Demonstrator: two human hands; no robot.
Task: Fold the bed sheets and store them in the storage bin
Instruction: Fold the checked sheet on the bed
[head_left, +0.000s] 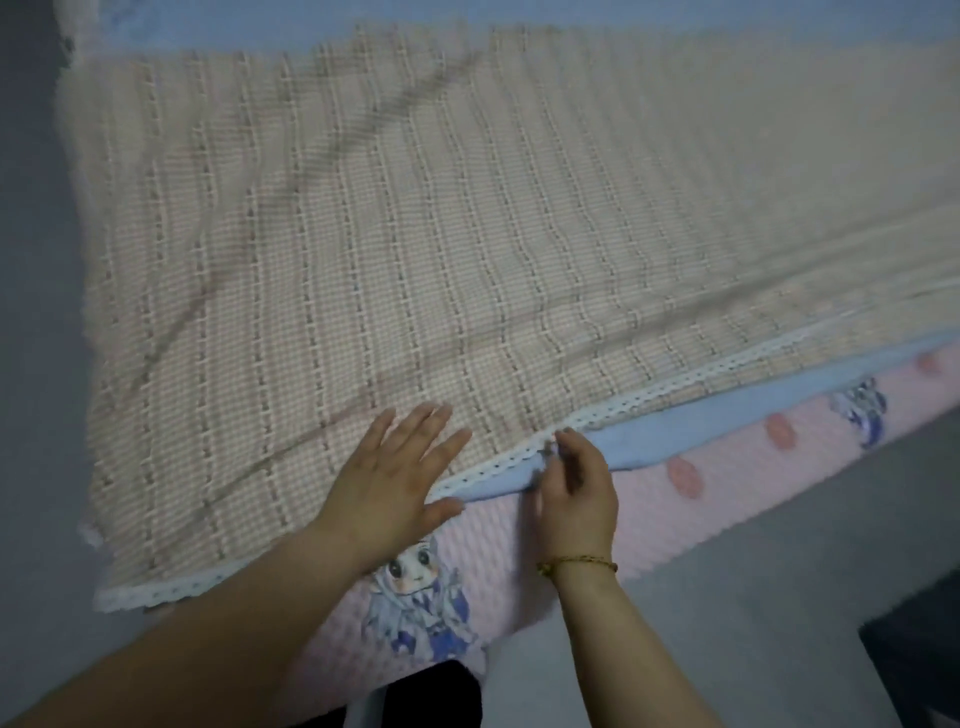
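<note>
A beige checked bed sheet (415, 249) with a white lace hem (649, 400) lies spread flat over the bed. My left hand (395, 483) presses flat on the sheet near its front edge, fingers straight and spread. Just to its right, my right hand (576, 488) pinches the lace hem at the bed's near edge, with a blue layer (727, 415) showing right under it. No storage bin is in view.
A pink bed cover (519, 561) with cartoon figures and pink dots hangs down the near side of the bed. Grey floor (727, 597) lies in front and to the left. A dark object (919, 660) sits at the lower right corner.
</note>
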